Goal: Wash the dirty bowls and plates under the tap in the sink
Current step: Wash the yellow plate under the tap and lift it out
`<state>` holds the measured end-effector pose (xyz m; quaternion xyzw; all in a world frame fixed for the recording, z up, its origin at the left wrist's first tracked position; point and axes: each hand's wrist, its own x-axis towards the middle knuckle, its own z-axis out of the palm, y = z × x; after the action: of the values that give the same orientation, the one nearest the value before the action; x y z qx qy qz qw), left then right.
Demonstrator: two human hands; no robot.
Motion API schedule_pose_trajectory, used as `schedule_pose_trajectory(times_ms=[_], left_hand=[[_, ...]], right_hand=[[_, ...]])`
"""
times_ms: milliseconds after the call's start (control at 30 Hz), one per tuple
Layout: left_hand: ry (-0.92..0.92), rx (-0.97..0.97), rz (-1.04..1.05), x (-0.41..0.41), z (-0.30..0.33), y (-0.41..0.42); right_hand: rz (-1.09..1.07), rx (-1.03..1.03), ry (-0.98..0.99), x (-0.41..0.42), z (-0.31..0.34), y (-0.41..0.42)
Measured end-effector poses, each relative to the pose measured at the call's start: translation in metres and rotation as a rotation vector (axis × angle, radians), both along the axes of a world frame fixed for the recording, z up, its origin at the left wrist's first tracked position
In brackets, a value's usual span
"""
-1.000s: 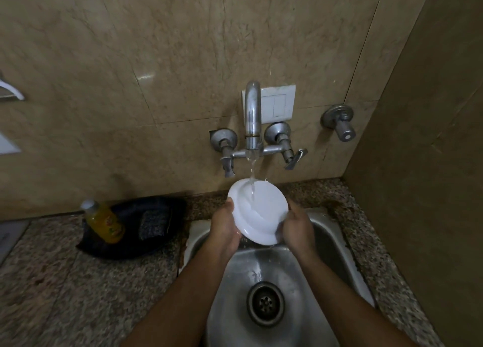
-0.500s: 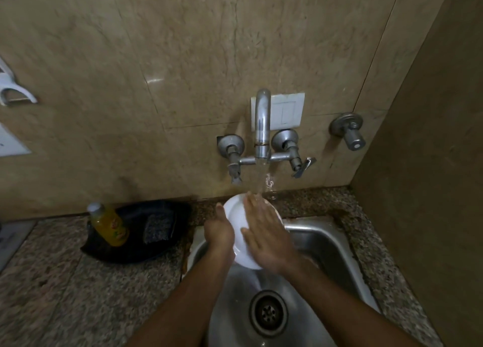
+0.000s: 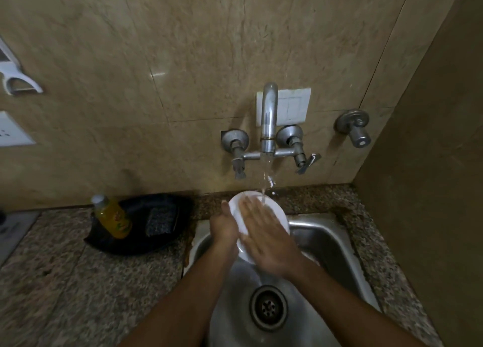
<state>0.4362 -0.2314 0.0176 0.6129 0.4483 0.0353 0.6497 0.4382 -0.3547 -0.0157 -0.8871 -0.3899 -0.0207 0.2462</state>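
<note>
The plate (image 3: 277, 213) is held tilted over the sink (image 3: 337, 244), just under the tap (image 3: 269, 116), whose stream lands at its upper edge by the fingertips. The left hand (image 3: 224, 229) keeps its grip on the plate's left rim, thumb curled over the front. A second ago the right hand (image 3: 264, 239) also held the rim on its side; it has since let go and now lies flat across the plate's face, fingers straight, grip open, rubbing the wet surface. So this has passed from plain rinsing to scrubbing by palm, and the dish is likely near done. A bottle (image 3: 112, 217) stands on the tabletop (image 3: 78, 281) to the left.
</note>
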Motion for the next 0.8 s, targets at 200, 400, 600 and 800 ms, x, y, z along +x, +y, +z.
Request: schedule_pose_trajectory(times_ms=[200,400,600,800], left_hand=[[-0.023,-0.068,0.018,-0.003,0.002,-0.004],[-0.055,-0.102,0.029,-0.004,0.004,-0.001],[-0.112,-0.139,0.025,-0.009,0.01,0.009],[-0.131,-0.31,0.052,-0.008,-0.043,0.04]], right_hand=[[-0.283,0.0,0.07,0.028,0.001,-0.001],[-0.211,0.001,0.13,0.021,-0.006,-0.022],[-0.56,0.794,0.941,0.02,-0.003,-0.027],[-0.357,1.092,1.395,0.001,0.01,-0.049]])
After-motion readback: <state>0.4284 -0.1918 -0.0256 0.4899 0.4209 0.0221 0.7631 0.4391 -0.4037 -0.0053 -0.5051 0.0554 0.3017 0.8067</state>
